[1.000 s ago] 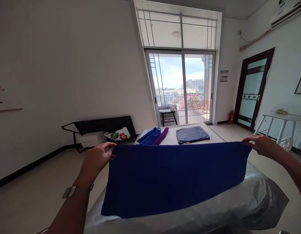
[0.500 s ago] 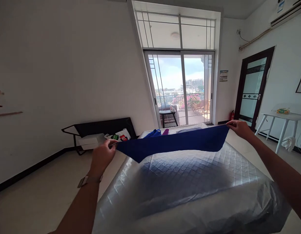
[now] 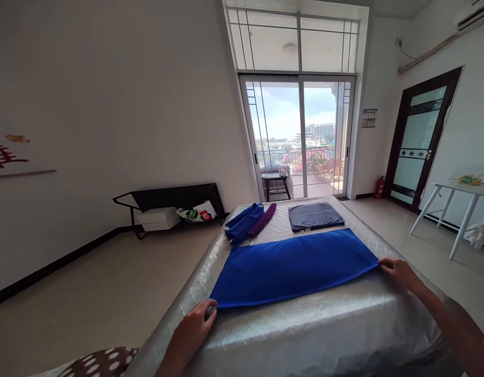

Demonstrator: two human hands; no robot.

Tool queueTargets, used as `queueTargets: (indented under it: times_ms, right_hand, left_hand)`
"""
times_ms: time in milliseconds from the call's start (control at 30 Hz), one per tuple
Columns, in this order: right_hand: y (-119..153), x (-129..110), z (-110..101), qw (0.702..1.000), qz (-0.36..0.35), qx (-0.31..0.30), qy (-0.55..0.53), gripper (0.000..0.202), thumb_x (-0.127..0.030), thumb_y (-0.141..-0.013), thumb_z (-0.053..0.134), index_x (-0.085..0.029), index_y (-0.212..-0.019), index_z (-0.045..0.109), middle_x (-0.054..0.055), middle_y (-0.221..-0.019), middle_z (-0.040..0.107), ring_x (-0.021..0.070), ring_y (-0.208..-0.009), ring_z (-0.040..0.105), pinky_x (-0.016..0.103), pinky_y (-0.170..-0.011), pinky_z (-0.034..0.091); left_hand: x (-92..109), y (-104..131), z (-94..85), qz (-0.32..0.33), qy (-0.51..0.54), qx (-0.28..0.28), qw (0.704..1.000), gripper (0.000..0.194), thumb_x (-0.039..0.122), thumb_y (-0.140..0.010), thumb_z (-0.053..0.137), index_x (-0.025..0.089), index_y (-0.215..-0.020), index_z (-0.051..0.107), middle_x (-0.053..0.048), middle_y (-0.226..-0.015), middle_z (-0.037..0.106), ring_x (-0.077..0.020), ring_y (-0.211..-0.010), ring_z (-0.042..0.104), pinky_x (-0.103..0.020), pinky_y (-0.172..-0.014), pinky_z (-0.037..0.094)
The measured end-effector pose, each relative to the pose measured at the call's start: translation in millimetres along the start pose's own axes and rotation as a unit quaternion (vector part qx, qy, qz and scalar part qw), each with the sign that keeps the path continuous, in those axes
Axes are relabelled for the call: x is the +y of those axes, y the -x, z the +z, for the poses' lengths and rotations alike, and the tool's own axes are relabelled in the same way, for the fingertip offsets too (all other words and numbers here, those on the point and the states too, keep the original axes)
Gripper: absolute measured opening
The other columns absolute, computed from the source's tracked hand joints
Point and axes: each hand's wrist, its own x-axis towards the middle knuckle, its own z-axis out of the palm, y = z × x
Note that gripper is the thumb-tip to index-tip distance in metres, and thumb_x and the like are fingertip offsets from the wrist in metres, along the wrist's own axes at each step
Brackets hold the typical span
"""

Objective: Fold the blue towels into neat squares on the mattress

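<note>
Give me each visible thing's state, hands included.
Blue cloth: spread out, near corners held
Left hand: grip closed on near left corner
Right hand: grip closed on near right corner
Grey-blue cloth: folded, lying flat
Blue bundle: bunched up
Dark door: closed
Sliding glass door: appears closed

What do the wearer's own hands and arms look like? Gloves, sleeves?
Left hand and right hand are ungloved. The forearms are bare as far as shown, no sleeves in view. Rings: can't tell.
</note>
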Motion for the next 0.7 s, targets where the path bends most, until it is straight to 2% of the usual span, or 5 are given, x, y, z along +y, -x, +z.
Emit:
queueTargets:
  times_ms: [200,367,567,700]
  right_hand:
    - [18,16,10,0.999,-0.016,-0.021,0.036,0.031,-0.044,-0.078,0.049,-0.029,-0.082,0.076,0.006,-0.104,0.08,0.0287,-0.098,0.074,0.039,-0.093,0.056]
    - [21,14,12,0.998,-0.03,-0.029,0.057,0.03,-0.045,-0.081,0.049,-0.029,-0.079,0.075,0.006,-0.105,0.079,0.029,-0.104,0.072,0.042,-0.098,0.054]
    - [25,8,17,0.998,-0.044,-0.032,0.041,0.031,-0.045,-0.081,0.05,-0.029,-0.083,0.076,0.007,-0.101,0.078,0.0289,-0.1,0.072,0.044,-0.097,0.054]
    - [34,12,16,0.998,-0.05,-0.038,0.026,0.035,-0.049,-0.086,0.049,-0.029,-0.087,0.078,0.008,-0.101,0.078,0.0276,-0.096,0.072,0.041,-0.092,0.056]
  left_hand:
    - [-12,22,8.4,-0.009,-0.018,0.004,1.0,0.025,0.035,-0.084,0.049,0.028,-0.091,0.072,-0.002,-0.102,0.08,-0.0231,-0.1,0.074,-0.03,-0.09,0.054]
    - [-21,33,12.3,-0.022,-0.034,0.03,0.999,0.03,0.038,-0.084,0.048,0.027,-0.094,0.074,-0.004,-0.106,0.079,-0.0244,-0.103,0.073,-0.032,-0.092,0.055]
    - [-23,41,3.7,-0.031,-0.072,-0.001,0.997,0.031,0.04,-0.085,0.049,0.029,-0.096,0.076,-0.002,-0.11,0.079,-0.0237,-0.108,0.072,-0.029,-0.095,0.054]
    - [-18,50,-4.3,-0.038,-0.139,0.005,0.99,0.037,0.045,-0.087,0.049,0.031,-0.104,0.079,-0.003,-0.116,0.078,-0.0279,-0.115,0.068,-0.039,-0.098,0.053]
